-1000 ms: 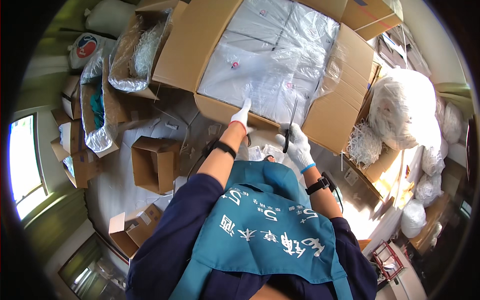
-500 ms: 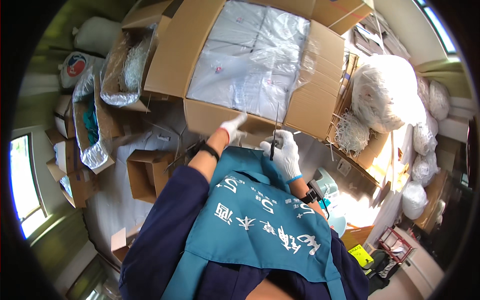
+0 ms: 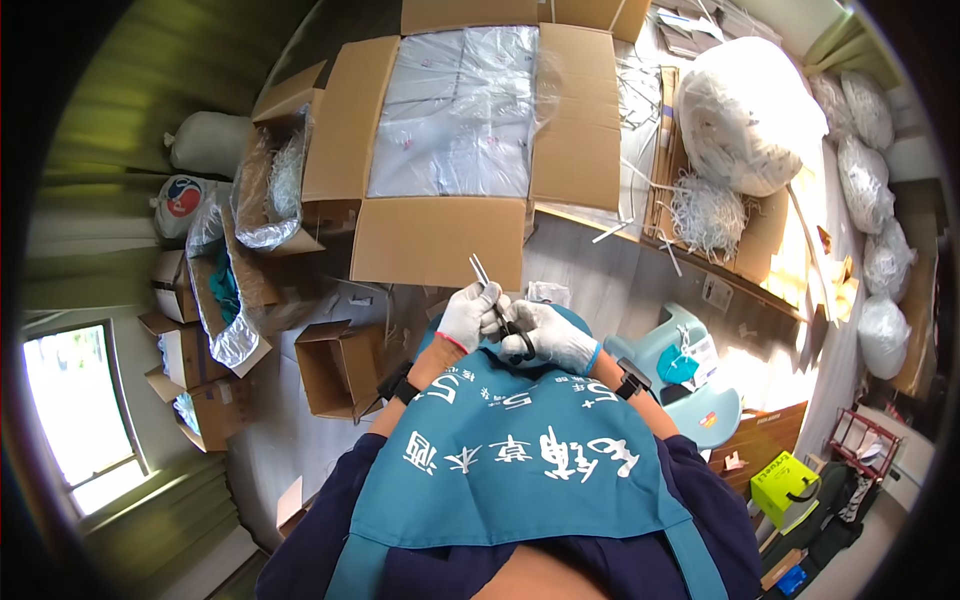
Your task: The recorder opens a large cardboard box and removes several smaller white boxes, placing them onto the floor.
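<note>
My left hand point(image 3: 465, 318) and my right hand point(image 3: 560, 338), both in white knit gloves, are brought together in front of my teal apron point(image 3: 510, 450). Between them is a pair of scissors point(image 3: 480, 268) with black handles, its metal blades pointing up and to the left and slightly apart. The fingers of my right hand close around the handles. My left hand's fingers are bent at the scissors, near where the blades begin. Just beyond the hands hangs the front flap of a large open cardboard carton point(image 3: 440, 238). Inside it, pale packages lie under clear plastic film point(image 3: 455, 110).
To the left stand foil-lined cartons point(image 3: 235, 340) and an open brown box point(image 3: 340, 370). On the right are a big white plastic sack point(image 3: 745, 115), shredded paper strips point(image 3: 705, 215) and a light teal plastic stool point(image 3: 700, 415). White bags point(image 3: 885, 335) line the right wall.
My left hand has drawn back from the carton's edge to the scissors in my right hand. The front flap now lies folded outward toward me. The view has shifted, too.
</note>
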`<state>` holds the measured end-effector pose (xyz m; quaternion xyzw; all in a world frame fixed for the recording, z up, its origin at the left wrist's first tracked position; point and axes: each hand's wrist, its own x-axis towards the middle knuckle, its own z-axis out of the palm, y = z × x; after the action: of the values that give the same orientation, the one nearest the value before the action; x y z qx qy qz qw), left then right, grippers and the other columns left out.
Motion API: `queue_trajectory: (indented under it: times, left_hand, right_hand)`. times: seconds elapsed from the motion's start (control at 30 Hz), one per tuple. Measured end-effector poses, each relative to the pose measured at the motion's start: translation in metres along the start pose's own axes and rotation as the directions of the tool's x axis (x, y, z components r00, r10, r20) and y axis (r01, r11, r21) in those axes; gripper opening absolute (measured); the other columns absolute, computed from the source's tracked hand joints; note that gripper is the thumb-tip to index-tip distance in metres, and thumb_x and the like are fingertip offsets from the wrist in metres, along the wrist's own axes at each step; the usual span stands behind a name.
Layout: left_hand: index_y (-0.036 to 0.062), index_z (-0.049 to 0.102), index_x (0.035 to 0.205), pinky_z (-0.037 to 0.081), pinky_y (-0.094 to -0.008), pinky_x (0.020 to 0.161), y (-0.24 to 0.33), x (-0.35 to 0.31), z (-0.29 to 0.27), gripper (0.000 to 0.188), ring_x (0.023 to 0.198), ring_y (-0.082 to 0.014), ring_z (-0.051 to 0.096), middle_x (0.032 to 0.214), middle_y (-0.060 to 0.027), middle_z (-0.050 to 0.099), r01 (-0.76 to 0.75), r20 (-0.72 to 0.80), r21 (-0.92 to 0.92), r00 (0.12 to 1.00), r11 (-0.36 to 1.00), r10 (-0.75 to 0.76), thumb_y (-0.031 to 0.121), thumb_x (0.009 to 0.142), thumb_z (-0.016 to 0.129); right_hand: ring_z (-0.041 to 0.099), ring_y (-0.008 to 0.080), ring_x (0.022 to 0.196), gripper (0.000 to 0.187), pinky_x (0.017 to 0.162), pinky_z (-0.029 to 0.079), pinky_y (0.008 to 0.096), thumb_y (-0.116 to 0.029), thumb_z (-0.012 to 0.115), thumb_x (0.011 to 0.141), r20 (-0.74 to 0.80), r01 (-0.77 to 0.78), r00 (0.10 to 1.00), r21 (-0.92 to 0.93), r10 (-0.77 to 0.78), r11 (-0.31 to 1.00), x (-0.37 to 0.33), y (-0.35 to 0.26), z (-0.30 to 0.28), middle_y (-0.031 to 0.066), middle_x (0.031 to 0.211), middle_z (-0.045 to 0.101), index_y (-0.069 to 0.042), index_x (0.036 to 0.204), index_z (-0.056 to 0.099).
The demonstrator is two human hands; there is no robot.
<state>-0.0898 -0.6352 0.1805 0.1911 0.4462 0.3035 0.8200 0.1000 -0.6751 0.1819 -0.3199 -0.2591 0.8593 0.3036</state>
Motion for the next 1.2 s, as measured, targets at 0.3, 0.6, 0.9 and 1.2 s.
queue_trajectory:
  times: [0.3, 0.6, 0.9, 1.2]
  left_hand:
    - [0.0091, 0.054, 0.096, 0.028, -0.0191, 0.044, -0.004, -0.004, 0.014, 0.021, 0.051, -0.0021, 0.032, 0.075, 0.0003, 0.051, -0.073, 0.058, 0.162, 0.996, 0.984, 0.064, 0.028, 0.105, 0.052]
    - [0.0059, 0.053, 0.095, 0.031, -0.0211, 0.049, -0.116, 0.009, 0.033, 0.022, 0.051, -0.004, 0.035, 0.072, 0.0003, 0.05, 0.213, 0.206, 0.3, 0.937, 0.93, -0.282, 0.025, 0.105, 0.053]
    - [-0.0002, 0.044, 0.138, 0.055, -0.038, 0.086, -0.198, 0.008, 0.005, 0.044, 0.098, -0.0244, 0.066, 0.123, -0.0138, 0.061, 0.442, -0.247, 0.469, 0.897, 0.765, -0.366, 0.02, 0.101, 0.057]
    - [0.0013, 0.053, 0.132, 0.055, -0.0345, 0.078, -0.252, 0.005, -0.063, 0.04, 0.089, -0.0207, 0.064, 0.118, -0.0156, 0.065, 0.626, -0.609, 0.369, 0.721, 0.687, -0.331, 0.024, 0.1, 0.059]
  right_hand:
    - [0.059, 0.0087, 0.069, 0.03, 0.062, 0.049, 0.0208, -0.014, 0.07, 0.089, -0.17, 0.081, 0.982, -0.032, -0.085, 0.996, -0.054, 0.034, 0.006, 0.0056, 0.093, 0.068, 0.001, 0.113, 0.064]
    - [0.061, 0.009, 0.067, 0.034, 0.06, 0.048, 0.0216, -0.018, 0.078, 0.086, -0.487, 0.121, 0.874, 0.242, 0.013, 0.963, -0.129, 0.14, 0.003, 0.0067, 0.093, 0.071, 0.0, 0.112, 0.066]
    - [0.057, 0.0093, 0.059, 0.013, 0.051, 0.046, 0.0246, -0.014, 0.07, 0.086, -0.857, 0.094, 0.462, 0.302, 0.227, 0.949, -0.154, 0.277, -0.115, 0.0032, 0.074, 0.068, -0.004, 0.093, 0.072]
    - [0.059, 0.0167, 0.05, 0.021, 0.051, 0.045, 0.0318, -0.022, 0.066, 0.082, -0.922, 0.039, -0.257, 0.291, 0.29, 0.956, -0.213, 0.378, -0.362, 0.006, 0.057, 0.063, -0.007, 0.068, 0.069]
